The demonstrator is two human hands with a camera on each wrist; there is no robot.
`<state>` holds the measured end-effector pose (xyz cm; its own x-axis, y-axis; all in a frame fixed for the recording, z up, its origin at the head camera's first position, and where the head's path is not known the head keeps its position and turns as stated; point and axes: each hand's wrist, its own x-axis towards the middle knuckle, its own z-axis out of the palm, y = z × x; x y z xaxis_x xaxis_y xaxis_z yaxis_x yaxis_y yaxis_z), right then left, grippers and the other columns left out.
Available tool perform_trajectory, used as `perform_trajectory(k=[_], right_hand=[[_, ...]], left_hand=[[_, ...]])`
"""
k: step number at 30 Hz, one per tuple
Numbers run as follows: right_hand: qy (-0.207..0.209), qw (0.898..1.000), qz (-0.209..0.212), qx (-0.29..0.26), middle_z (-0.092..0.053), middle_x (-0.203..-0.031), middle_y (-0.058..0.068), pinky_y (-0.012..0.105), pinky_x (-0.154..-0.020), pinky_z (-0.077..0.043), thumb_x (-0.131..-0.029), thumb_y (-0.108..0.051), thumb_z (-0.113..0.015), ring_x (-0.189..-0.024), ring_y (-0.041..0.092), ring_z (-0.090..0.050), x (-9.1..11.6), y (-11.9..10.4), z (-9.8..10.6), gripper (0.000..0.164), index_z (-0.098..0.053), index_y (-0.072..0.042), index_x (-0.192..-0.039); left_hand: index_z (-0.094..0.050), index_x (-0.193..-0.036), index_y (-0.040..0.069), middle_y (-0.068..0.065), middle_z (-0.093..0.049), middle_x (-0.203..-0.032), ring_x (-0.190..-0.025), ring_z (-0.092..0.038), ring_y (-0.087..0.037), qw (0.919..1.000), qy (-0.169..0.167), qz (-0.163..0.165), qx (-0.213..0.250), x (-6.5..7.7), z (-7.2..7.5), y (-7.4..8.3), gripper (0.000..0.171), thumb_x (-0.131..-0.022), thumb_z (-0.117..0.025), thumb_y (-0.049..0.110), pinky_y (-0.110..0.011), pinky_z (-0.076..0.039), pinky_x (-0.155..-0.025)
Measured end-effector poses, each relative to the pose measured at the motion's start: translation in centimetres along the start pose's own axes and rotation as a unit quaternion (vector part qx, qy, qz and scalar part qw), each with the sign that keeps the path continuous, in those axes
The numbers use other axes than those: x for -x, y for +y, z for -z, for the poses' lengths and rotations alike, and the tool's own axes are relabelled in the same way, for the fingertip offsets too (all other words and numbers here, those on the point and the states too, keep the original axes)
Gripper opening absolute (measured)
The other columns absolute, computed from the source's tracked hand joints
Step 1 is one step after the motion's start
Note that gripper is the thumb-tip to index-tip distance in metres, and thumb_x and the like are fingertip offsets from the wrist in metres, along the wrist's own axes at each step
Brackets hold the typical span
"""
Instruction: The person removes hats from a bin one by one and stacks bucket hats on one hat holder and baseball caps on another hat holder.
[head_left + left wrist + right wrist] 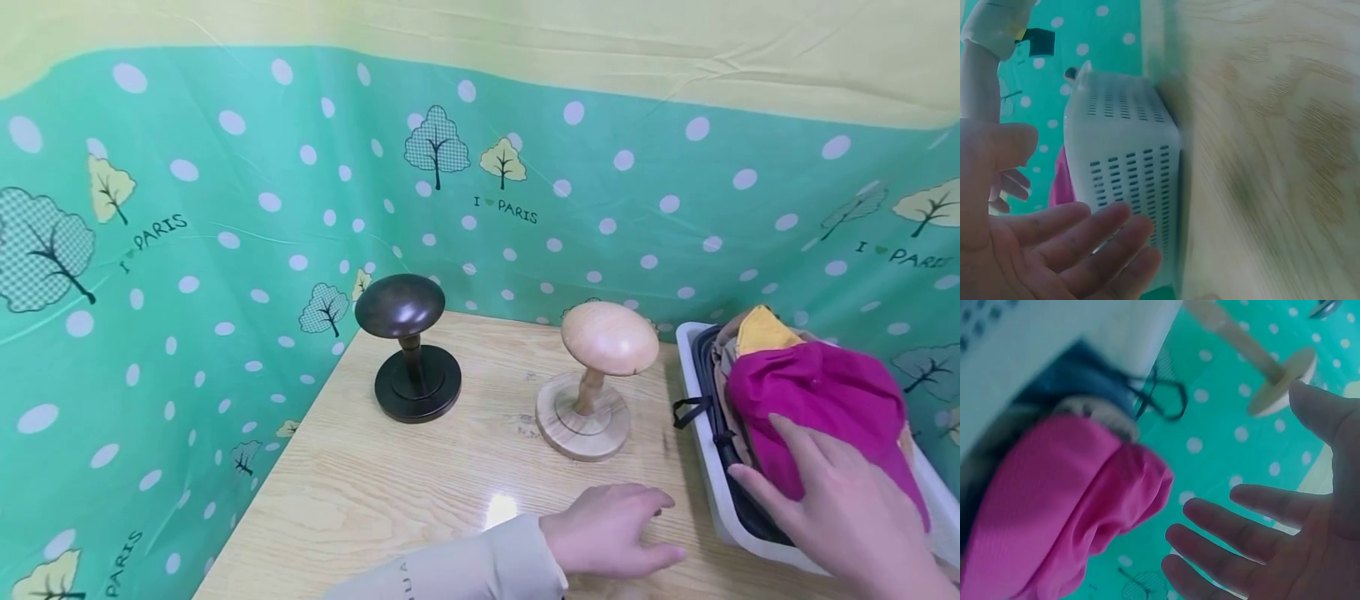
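Note:
My right hand point(855, 496) hovers over the white basket point(706, 475), its fingers spread and holding nothing. Just past its fingertips lies a magenta cap point(825, 387) on top of other folded headwear. In the right wrist view the magenta fabric point(1072, 506) shows apart from the fingers. My left hand point(611, 531), in a pale grey sleeve, is low over the table to the left of the basket, with nothing in it. From the left wrist, its relaxed fingers overlap the slotted basket wall point(1129, 175).
A dark hat stand point(401, 307) and a light wooden hat stand point(609, 337) stand upright and bare toward the back of the wood-grain table point(360, 492). Yellow cloth point(765, 332) and a black strap point(690, 410) show at the basket's edge. A green dotted curtain point(637, 217) hangs behind.

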<state>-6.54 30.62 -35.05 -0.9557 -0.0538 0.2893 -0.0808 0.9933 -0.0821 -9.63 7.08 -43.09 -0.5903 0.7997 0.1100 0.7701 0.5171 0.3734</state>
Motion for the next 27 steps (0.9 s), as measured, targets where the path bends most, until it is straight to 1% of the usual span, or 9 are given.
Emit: perform_trajectory(k=[2, 4, 7, 11, 16, 18, 21, 24, 27], right_hand=[[-0.005, 1.000, -0.013, 0.002, -0.053, -0.113, 0.038, 0.071, -0.081, -0.036, -0.074, -0.061, -0.071, -0.100, 0.053, -0.048, -0.4, 0.8, 0.2, 0.088, -0.049, 0.005, -0.127], [-0.011, 1.000, -0.027, 0.007, -0.052, -0.113, 0.040, 0.074, -0.085, -0.031, -0.074, -0.060, -0.071, -0.101, 0.055, -0.046, -0.7, 1.5, 0.2, 0.087, -0.049, 0.006, -0.126], [-0.035, 0.997, -0.060, 0.014, -0.047, -0.116, 0.042, 0.078, -0.085, -0.027, -0.075, -0.063, -0.069, -0.103, 0.058, -0.042, -1.0, 2.7, 0.3, 0.091, -0.046, 0.007, -0.128], [-0.040, 0.994, -0.096, 0.020, -0.043, -0.116, 0.043, 0.076, -0.075, -0.034, -0.077, -0.060, -0.069, -0.104, 0.059, -0.038, -1.0, 4.3, 0.0, 0.092, -0.040, 0.009, -0.131], [-0.023, 0.994, -0.102, 0.010, -0.044, -0.112, 0.043, 0.073, -0.071, -0.039, -0.079, -0.046, -0.074, -0.098, 0.059, -0.040, -1.5, 5.8, -0.3, 0.084, -0.040, 0.014, -0.127], [-0.025, 0.994, -0.109, 0.010, -0.043, -0.110, 0.044, 0.072, -0.073, -0.039, -0.081, -0.045, -0.073, -0.096, 0.060, -0.041, -1.9, 6.3, -0.3, 0.082, -0.040, 0.015, -0.125], [-0.030, 0.992, -0.122, 0.012, -0.042, -0.111, 0.044, 0.071, -0.076, -0.039, -0.083, -0.046, -0.069, -0.097, 0.060, -0.041, -2.5, 7.0, -0.3, 0.081, -0.039, 0.017, -0.125], [-0.032, 0.991, -0.127, 0.011, -0.043, -0.110, 0.045, 0.071, -0.077, -0.039, -0.084, -0.045, -0.069, -0.096, 0.059, -0.041, -2.8, 7.6, -0.4, 0.079, -0.041, 0.017, -0.123], [-0.028, 0.992, -0.124, 0.010, -0.045, -0.106, 0.045, 0.069, -0.076, -0.040, -0.085, -0.042, -0.069, -0.092, 0.058, -0.044, -3.1, 8.4, -0.6, 0.074, -0.044, 0.018, -0.119]], left_hand=[[-0.057, -0.126, 0.023, 0.018, -0.061, -0.110, -0.095, -0.054, 0.009, 0.9999, -0.005, 0.004, 0.009, -0.6, -0.2, 0.2, 0.048, -0.091, -0.051, 0.055, -0.009, -0.042, -0.068], [-0.057, -0.124, 0.023, 0.019, -0.061, -0.106, -0.090, -0.053, 0.011, 0.9996, -0.010, 0.010, 0.024, -1.3, -0.4, 0.3, 0.046, -0.091, -0.052, 0.054, -0.007, -0.040, -0.066], [-0.059, -0.119, 0.023, 0.020, -0.062, -0.100, -0.083, -0.051, 0.013, 0.9985, -0.016, 0.022, 0.048, -2.1, -0.8, 0.7, 0.041, -0.091, -0.054, 0.052, -0.006, -0.038, -0.066], [-0.063, -0.107, 0.025, 0.023, -0.062, -0.091, -0.076, -0.047, 0.016, 0.9967, -0.011, 0.040, 0.070, -3.2, -1.7, 1.2, 0.033, -0.090, -0.054, 0.052, -0.004, -0.035, -0.064], [-0.063, -0.112, 0.024, 0.027, -0.063, -0.084, -0.079, -0.050, 0.016, 0.9898, -0.013, 0.084, 0.114, -4.2, -2.7, 1.9, 0.037, -0.093, -0.050, 0.053, -0.002, -0.033, -0.068], [-0.063, -0.115, 0.023, 0.027, -0.063, -0.080, -0.078, -0.052, 0.015, 0.9844, -0.012, 0.107, 0.139, -4.6, -3.1, 2.2, 0.040, -0.093, -0.049, 0.053, -0.003, -0.033, -0.069], [-0.065, -0.108, 0.023, 0.025, -0.061, -0.073, -0.071, -0.052, 0.012, 0.9750, 0.003, 0.137, 0.175, -5.0, -3.6, 2.6, 0.038, -0.093, -0.049, 0.054, -0.004, -0.034, -0.065], [-0.068, -0.096, 0.023, 0.023, -0.057, -0.067, -0.063, -0.050, 0.009, 0.9588, 0.020, 0.165, 0.230, -5.4, -4.0, 2.9, 0.033, -0.092, -0.052, 0.052, -0.006, -0.036, -0.059], [-0.067, -0.086, 0.023, 0.020, -0.055, -0.062, -0.058, -0.049, 0.007, 0.9372, 0.033, 0.189, 0.291, -5.6, -4.1, 3.3, 0.027, -0.091, -0.057, 0.047, -0.009, -0.038, -0.055]])
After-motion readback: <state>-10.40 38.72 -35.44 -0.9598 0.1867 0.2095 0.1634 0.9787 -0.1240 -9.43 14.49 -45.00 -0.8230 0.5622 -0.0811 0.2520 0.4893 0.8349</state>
